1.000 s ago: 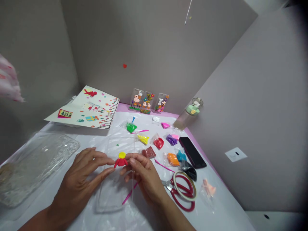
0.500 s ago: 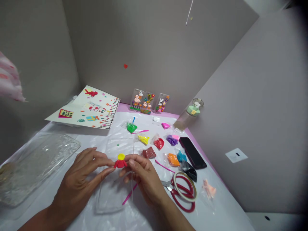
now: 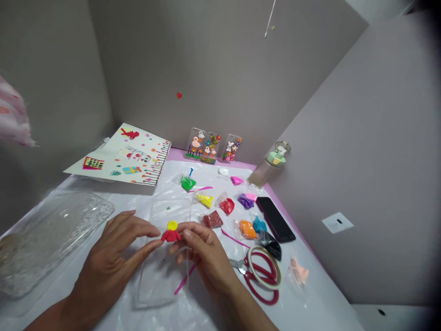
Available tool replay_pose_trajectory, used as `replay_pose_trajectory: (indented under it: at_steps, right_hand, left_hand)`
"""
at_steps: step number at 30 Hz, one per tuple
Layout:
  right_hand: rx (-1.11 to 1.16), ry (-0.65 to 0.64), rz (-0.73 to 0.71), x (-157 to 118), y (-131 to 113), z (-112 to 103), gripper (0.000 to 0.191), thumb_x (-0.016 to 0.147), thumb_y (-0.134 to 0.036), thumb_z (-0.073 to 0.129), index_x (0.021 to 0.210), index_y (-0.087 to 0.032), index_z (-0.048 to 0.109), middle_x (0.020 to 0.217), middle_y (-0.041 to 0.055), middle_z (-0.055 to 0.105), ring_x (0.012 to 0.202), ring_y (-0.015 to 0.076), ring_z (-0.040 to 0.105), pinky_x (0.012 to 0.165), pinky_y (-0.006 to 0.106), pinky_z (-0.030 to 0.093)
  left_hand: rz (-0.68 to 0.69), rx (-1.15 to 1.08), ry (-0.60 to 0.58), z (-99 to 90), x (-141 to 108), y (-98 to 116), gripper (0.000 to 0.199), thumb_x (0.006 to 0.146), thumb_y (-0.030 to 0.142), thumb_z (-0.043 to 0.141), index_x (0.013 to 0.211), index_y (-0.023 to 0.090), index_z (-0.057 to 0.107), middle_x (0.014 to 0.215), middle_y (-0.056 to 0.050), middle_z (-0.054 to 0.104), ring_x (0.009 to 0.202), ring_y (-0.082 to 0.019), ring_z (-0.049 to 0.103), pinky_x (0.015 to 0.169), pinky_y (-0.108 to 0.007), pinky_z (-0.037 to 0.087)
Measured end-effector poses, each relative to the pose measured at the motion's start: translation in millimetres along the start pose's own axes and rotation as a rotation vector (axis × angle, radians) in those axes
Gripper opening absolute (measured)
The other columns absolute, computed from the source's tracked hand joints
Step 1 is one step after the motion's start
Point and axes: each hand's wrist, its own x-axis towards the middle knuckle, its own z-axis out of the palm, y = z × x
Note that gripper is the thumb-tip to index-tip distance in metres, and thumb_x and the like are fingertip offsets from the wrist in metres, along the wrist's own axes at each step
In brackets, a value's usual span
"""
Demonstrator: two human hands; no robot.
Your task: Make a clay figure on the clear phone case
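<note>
My right hand (image 3: 203,253) pinches the small red-and-yellow figure (image 3: 171,233) by one side, between thumb and forefinger, above the clear case (image 3: 155,280) on the surface (image 3: 113,305). My left hand (image 3: 117,248) has its thumb and forefinger parted at the figure's other side; whether the thumb touches a red arm, I can't tell. If the stuff is as soft as it looks, squeezing too hard could flatten the body, and a nudge from my left thumb could bend or loosen that arm. The yellow head, with little seen holding it, might tip off; a slack pinch could drop the whole piece. Counting up: one figure, one clear case under my hands, three decorated cases (image 3: 231,148) standing at the back, twelve lumps of coloured clay (image 3: 248,229), mostly bagged, three pink tools (image 3: 235,237), one blue tool (image 3: 191,172), one pair of scissors (image 3: 258,287), one phone (image 3: 275,219) and one bottle (image 3: 267,168).
</note>
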Motion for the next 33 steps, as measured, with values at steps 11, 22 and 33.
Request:
replay_pose_trajectory:
  at_steps: [11, 22, 33]
  right_hand:
    - [-0.024, 0.039, -0.019, -1.1, -1.1, 2.4, 0.036, 0.079, -0.049, 0.090, 0.095, -0.019, 0.082, 0.087, 0.0045, 0.080, 0.069, 0.0151, 0.072, 0.062, 0.023, 0.053]
    - [-0.003, 0.021, -0.028, -0.5, 1.7, 2.9, 0.035, 0.079, -0.048, 0.091, 0.097, -0.020, 0.083, 0.086, 0.0035, 0.080, 0.072, 0.0149, 0.074, 0.067, 0.023, 0.057]
    - [0.001, 0.030, -0.017, 0.6, 3.8, 1.9, 0.038, 0.077, -0.049, 0.092, 0.098, -0.019, 0.082, 0.089, 0.0057, 0.081, 0.074, 0.0162, 0.076, 0.069, 0.025, 0.058]
  left_hand:
    - [-0.039, -0.051, -0.032, 0.6, -0.2, 1.1, 0.006, 0.100, 0.032, 0.066, 0.102, 0.038, 0.069, 0.092, 0.006, 0.078, 0.088, -0.022, 0.071, 0.121, -0.042, 0.032]
    - [-0.040, -0.051, -0.027, 1.9, 1.2, -0.1, 0.006, 0.099, 0.031, 0.068, 0.102, 0.035, 0.068, 0.094, 0.006, 0.077, 0.091, -0.021, 0.071, 0.121, -0.041, 0.031]
    - [-0.053, -0.039, -0.021, -0.1, -2.7, 1.2, 0.006, 0.098, 0.030, 0.069, 0.101, 0.035, 0.067, 0.093, 0.006, 0.076, 0.090, -0.022, 0.070, 0.120, -0.041, 0.032]
